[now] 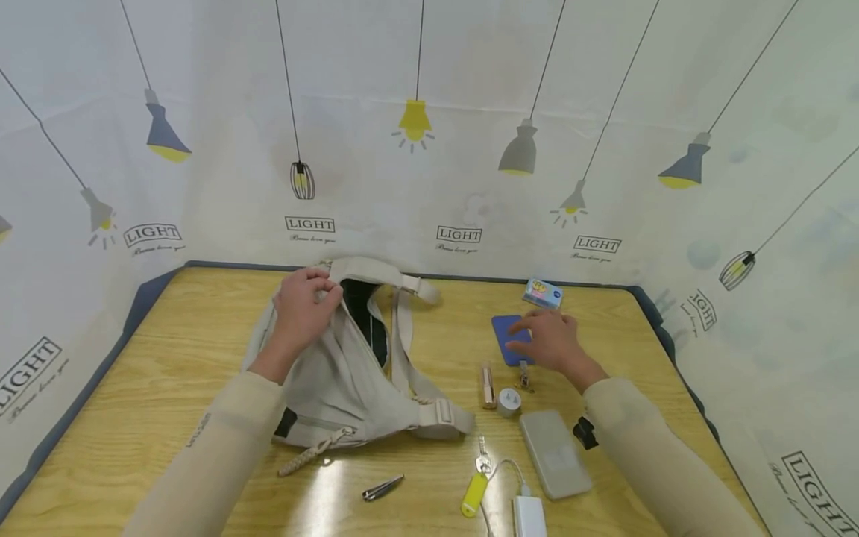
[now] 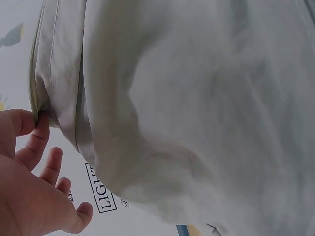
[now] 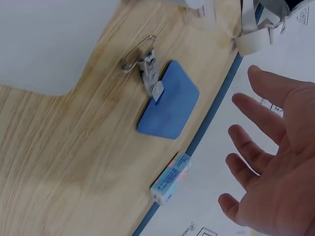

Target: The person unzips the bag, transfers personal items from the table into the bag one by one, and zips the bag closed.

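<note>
A light beige bag (image 1: 329,395) lies on the table at the left, its zipped opening gaping to show a dark lining. My left hand (image 1: 303,309) pinches the edge of that opening between thumb and forefinger; in the left wrist view the thumb and fingertip meet at the zipper edge (image 2: 33,93). Over a flat blue badge holder (image 1: 505,330) hovers my right hand (image 1: 552,341), fingers spread and holding nothing. The badge holder has a metal clip (image 3: 151,78) at one end. Just beyond it lies a small light-blue box (image 1: 542,293).
Nearer than the badge holder are a rose-gold tube (image 1: 487,385), a round white tin (image 1: 508,402) and a pale rectangular case (image 1: 554,453). Toward the front lie a yellow key tag (image 1: 474,494), a white power bank (image 1: 529,516) with a cable, and nail clippers (image 1: 382,488).
</note>
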### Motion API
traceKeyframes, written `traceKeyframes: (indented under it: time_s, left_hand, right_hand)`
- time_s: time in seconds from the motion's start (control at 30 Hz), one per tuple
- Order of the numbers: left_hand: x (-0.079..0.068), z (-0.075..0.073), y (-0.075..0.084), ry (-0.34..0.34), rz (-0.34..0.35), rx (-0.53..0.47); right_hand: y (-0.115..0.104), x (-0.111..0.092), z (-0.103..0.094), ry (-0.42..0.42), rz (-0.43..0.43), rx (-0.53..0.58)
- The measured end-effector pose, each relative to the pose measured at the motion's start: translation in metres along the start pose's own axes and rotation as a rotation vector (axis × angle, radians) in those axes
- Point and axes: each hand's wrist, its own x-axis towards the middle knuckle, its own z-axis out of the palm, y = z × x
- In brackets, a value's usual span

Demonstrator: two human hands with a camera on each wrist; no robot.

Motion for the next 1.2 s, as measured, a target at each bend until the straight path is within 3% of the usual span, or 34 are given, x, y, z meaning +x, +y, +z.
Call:
traceKeyframes:
  time_s: [0.2,0.33,0.6,0.93,1.2]
  left_hand:
    - [0.001,-0.001,0.002,0.022,0.009,-0.007]
    - [0.001,-0.006,0.005,0.03,0.003,-0.026]
    - [0.003,-0.008,0.003,-0.011,-0.02,-0.009]
    - [-0.001,0.001,0.0,-0.038,0.007,0.02]
    - [-0.004,0.006,0.008,-0.08,0.058,-0.005]
  right_hand:
    - [-0.018,-0.006,0.0,-0.04,-0.202,0.111]
    - [-0.032,-0.008,-0.003,-0.017,-0.262,0.109]
    - [-0.021,-0.005,0.0,-0.03,-0.162,0.04]
    - [0.018,-0.012,0.003,-0.055,-0.028,0.032]
    - [0.048,-0.02,-0.002,-0.041,0.057,0.028]
